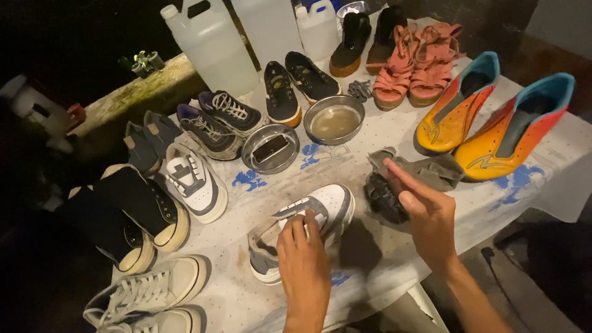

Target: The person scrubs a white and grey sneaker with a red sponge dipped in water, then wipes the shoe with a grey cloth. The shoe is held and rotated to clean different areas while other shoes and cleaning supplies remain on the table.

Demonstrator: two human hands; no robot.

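Sneaker: white and grey sneaker [320, 213] lay at the near middle of the table [542, 166].
Left hand: your left hand [303, 256] pressed flat on its tongue, fingers extended.
Right hand: your right hand [425, 213] gripped a dark brush [383, 197] beside a grey rag [425, 169].

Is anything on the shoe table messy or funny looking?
A little. The white sneaker under the left hand has no laces, and its tongue sticks up loose. A crumpled grey cloth lies by the right hand, which holds a dark brush. The white table cover looks smudged with dirt.
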